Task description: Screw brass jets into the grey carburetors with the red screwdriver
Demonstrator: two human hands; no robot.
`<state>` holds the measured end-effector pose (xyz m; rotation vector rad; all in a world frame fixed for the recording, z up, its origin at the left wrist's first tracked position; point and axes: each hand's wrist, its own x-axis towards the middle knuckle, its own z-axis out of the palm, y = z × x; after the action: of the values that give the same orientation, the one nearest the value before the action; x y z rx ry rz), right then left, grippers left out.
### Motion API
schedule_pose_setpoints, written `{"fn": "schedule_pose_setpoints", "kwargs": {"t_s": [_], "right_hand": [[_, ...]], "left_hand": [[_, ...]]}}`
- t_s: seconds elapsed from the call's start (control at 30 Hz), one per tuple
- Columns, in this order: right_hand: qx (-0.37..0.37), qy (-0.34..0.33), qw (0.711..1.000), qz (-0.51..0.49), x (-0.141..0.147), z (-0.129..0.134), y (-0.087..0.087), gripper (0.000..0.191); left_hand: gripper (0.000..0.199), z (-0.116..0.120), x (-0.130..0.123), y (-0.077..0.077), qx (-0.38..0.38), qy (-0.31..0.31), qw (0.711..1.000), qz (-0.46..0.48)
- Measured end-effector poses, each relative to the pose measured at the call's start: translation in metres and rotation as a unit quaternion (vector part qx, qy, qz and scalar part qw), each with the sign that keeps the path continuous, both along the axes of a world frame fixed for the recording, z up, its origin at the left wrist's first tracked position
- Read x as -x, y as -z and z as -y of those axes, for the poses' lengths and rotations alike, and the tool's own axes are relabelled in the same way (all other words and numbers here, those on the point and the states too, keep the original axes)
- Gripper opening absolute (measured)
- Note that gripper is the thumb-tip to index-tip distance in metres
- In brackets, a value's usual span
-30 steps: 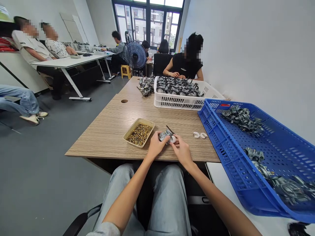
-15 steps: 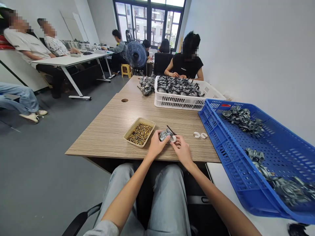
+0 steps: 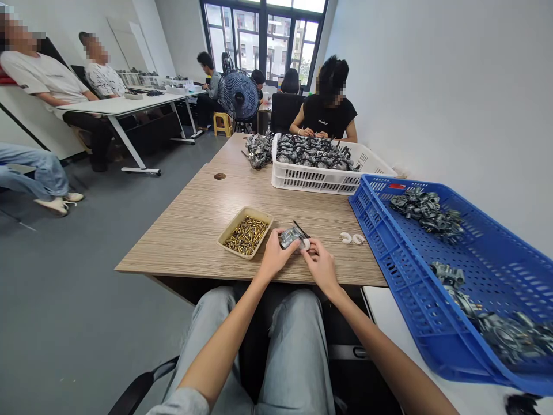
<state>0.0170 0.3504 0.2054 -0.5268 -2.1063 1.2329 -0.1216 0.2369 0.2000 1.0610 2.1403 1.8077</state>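
Near the table's front edge, my left hand [image 3: 275, 253] is closed round a grey metal part [image 3: 289, 235] with a thin black rod sticking out of it. My right hand [image 3: 320, 264] pinches a white curved piece [image 3: 306, 244] against the right side of that metal part. Left of my hands stands a beige tray [image 3: 222, 237] filled with small brass-coloured pieces [image 3: 246, 235]. Two more white curved pieces [image 3: 352, 237] lie on the table to the right of my hands.
A blue crate [image 3: 415, 323] with metal parts stands at the right. Behind, a white crate [image 3: 311, 180] holds many metal parts, with more [image 3: 259, 151] heaped beside it. Across the table sits a person in black [image 3: 329, 118]. Others sit at a white table [image 3: 99, 107].
Both hands keep nearly the same grip and place; the white piece has shifted very slightly. At the far left, the seated people have changed posture.
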Motion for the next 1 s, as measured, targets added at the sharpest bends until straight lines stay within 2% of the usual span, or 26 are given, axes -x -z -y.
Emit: {"fn": "schedule_pose_setpoints", "kwargs": {"t_s": [0.2, 0.4, 0.57, 0.77, 1.0], "right_hand": [[0.030, 0.003, 1.000, -0.007, 0.002, -0.003, 0.005, 0.031], [0.036, -0.007, 0.999, 0.000, 0.002, -0.004, 0.006, 0.026], [0.031, -0.015, 0.999, 0.001, 0.002, -0.005, 0.006, 0.025], [0.019, 0.008, 1.000, -0.006, 0.002, -0.011, 0.014, 0.024], [-0.014, 0.038, 0.999, -0.017, -0.001, -0.006, 0.015, 0.024]], "left_hand": [[0.051, -0.001, 0.002, 0.004, 0.000, 0.011, 1.000, -0.005], [0.054, 0.001, -0.001, -0.002, -0.011, 0.025, 1.000, -0.011], [0.057, 0.003, -0.002, -0.003, -0.028, 0.053, 0.998, 0.000], [0.053, 0.005, -0.001, -0.007, -0.019, 0.077, 0.997, 0.000], [0.054, 0.004, -0.001, -0.005, -0.014, 0.070, 0.997, 0.014]]}}
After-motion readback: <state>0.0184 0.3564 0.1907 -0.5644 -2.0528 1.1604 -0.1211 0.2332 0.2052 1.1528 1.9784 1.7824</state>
